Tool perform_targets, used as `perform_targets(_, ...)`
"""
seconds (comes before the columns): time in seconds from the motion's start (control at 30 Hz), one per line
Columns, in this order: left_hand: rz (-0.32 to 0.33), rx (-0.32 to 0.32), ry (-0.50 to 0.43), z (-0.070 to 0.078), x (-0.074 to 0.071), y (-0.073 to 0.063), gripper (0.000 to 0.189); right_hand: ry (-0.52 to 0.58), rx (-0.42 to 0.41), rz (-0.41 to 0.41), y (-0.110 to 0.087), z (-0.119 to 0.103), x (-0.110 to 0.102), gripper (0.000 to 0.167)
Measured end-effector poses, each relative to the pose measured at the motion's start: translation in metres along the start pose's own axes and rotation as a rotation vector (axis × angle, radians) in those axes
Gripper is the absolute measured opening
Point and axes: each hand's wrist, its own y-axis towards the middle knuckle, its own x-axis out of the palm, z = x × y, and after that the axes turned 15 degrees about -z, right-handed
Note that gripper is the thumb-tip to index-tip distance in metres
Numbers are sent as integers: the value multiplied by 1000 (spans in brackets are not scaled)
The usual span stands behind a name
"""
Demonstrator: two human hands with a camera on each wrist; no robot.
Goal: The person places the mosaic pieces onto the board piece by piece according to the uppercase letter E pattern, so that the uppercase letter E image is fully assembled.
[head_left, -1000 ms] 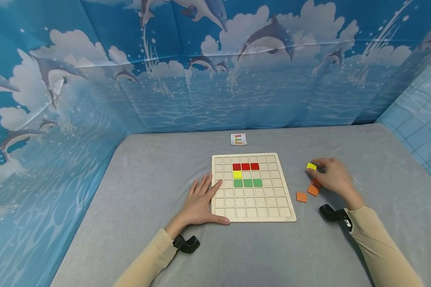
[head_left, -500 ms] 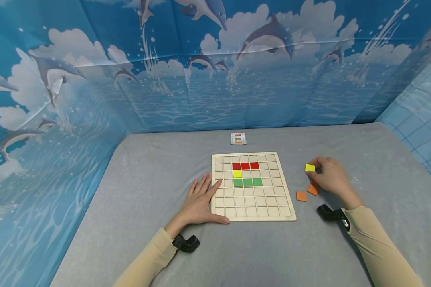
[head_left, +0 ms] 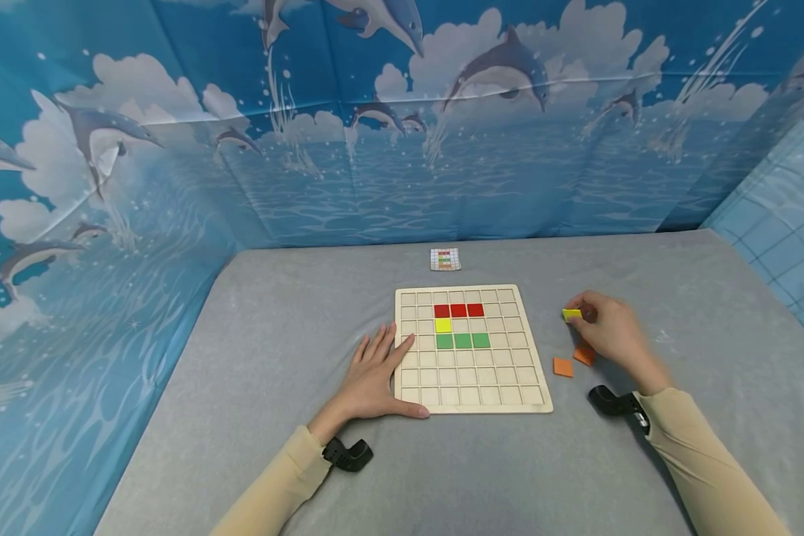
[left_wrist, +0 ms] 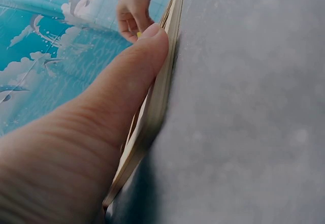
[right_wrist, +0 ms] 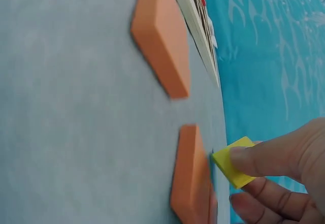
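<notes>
My left hand (head_left: 371, 376) lies with spread, straight fingers over the left edge of a wooden grid board (head_left: 476, 377); its thumb rests at the near edge, also seen in the left wrist view. Set in the grid are a row of red tiles (head_left: 458, 310), one yellow tile (head_left: 442, 325) and a row of green tiles (head_left: 463, 340). Right of the board, my right hand (head_left: 616, 333) pinches another yellow square tile (right_wrist: 231, 172) between thumb and fingers, held tilted above the cloth. Orange tiles (head_left: 563, 368) lie just below that hand, some partly hidden by it.
A small card (head_left: 445, 259) with a printed colored grid lies behind the board. Grey cloth (head_left: 275, 320) covers the table. Dolphin-printed blue curtains (head_left: 402, 186) stand along the back and left; a blue tiled-pattern sheet is at right.
My right hand has shifted slightly left with the pinched yellow tile, which has tilted more edge-on to the head view. My left hand and the board have stayed put.
</notes>
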Motion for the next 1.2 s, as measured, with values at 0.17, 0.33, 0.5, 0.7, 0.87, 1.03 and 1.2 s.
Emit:
perform_targets(0.17,-2,-5,3,1,0,0,118,43,-54,37,-2,-13,3,16)
perform_targets(0.33,6,-1,6,1,1,0,118,97,-108,12,-5,-30,11,13)
perform_targets(0.5,7,4,-2,2,1,0,117,130,-188,-39,-9,-48,24,14)
perform_targets(0.7,13,4,3,2,3,0,117,158,-299,-70,-9,-65,37,17)
perform_targets(0.87,24,9,6,3,3,0,117,184,-322,-133,-7,-77,46,14)
perform_targets(1.03,19,-2,5,3,4,0,118,216,-371,-187,-5,-89,56,13)
perform_targets(1.2,13,-14,-1,3,3,0,118,229,-408,-211,-3,-102,63,12)
